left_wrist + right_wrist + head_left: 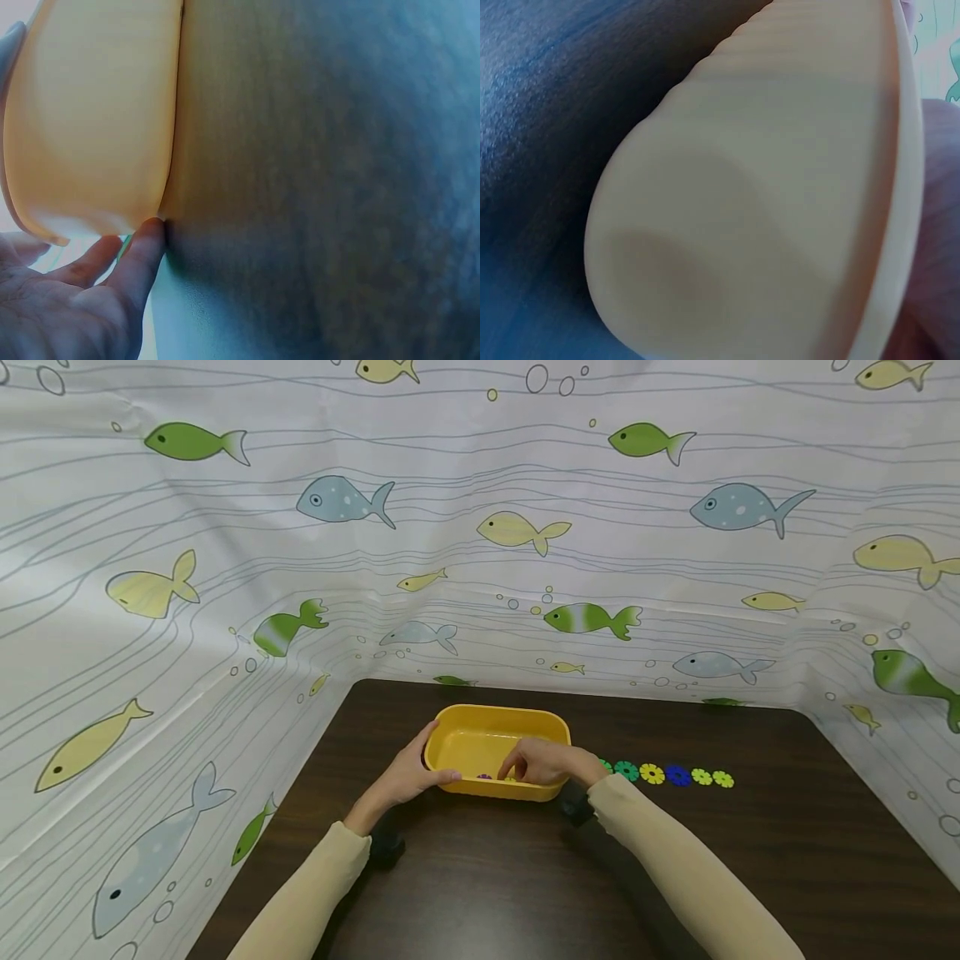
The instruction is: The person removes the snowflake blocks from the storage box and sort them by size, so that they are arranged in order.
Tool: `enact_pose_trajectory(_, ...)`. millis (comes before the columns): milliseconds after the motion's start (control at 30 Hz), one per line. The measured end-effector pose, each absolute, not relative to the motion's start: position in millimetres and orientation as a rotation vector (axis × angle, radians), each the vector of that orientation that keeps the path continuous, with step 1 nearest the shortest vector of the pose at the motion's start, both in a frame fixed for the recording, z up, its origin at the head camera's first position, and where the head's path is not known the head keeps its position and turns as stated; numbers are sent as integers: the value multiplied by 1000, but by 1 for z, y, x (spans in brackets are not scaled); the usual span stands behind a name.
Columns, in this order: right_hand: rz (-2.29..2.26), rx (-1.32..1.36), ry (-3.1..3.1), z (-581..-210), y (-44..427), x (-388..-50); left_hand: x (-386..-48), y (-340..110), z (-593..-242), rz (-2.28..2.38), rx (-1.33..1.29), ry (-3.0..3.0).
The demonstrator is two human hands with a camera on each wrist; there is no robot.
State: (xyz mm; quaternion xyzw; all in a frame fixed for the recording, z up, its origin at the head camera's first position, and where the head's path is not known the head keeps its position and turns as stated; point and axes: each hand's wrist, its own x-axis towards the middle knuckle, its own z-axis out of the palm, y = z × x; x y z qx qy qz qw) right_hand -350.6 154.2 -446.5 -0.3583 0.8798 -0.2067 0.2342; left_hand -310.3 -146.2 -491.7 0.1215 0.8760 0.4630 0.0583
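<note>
A yellow plastic tub point(459, 742) stands on the table with its near wall toward me. My left hand point(405, 774) holds its left end, thumb over the near rim and fingers along the outer side. In the left wrist view, fingertips touch the tub wall point(97, 120). My right hand point(542, 762) reaches down inside the tub on the right, fingers bent toward the bottom. Beside them show a purple notched disc point(484, 777) and a yellow notched disc point(510, 779), mostly behind the near rim. Whether the right fingertips pinch a disc is hidden; the right wrist view shows mainly the tub's outside point(705, 187).
Right of the tub, a row of notched discs lies on the dark table point(480, 877): a teal disc point(626, 770), a yellow disc point(652, 774), a blue disc point(678, 776) and smaller lime discs point(723, 779). A fish-print curtain point(495, 593) surrounds the table's back and sides.
</note>
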Motion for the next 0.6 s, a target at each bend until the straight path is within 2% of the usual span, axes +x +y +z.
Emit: enact_pose_trajectory(600,-552,-976,2450,-450,151,-351,-310,-145,-491,1398,349,2647)
